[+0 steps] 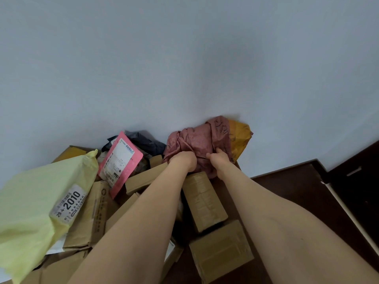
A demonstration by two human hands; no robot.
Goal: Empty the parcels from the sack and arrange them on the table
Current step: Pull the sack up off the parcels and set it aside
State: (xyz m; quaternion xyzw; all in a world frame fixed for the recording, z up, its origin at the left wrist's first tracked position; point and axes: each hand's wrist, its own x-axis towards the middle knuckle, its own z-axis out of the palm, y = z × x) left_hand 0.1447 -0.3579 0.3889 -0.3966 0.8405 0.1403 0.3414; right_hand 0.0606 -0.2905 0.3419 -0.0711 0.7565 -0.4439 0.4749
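Both hands, left hand and right hand, have their grip clamped on the crumpled reddish sack above piled cardboard parcels.

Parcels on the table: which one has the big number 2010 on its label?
The pale yellow soft bag at the far left, lying on top of the brown boxes. The pink envelope beside it also has a white label, but with small print only.
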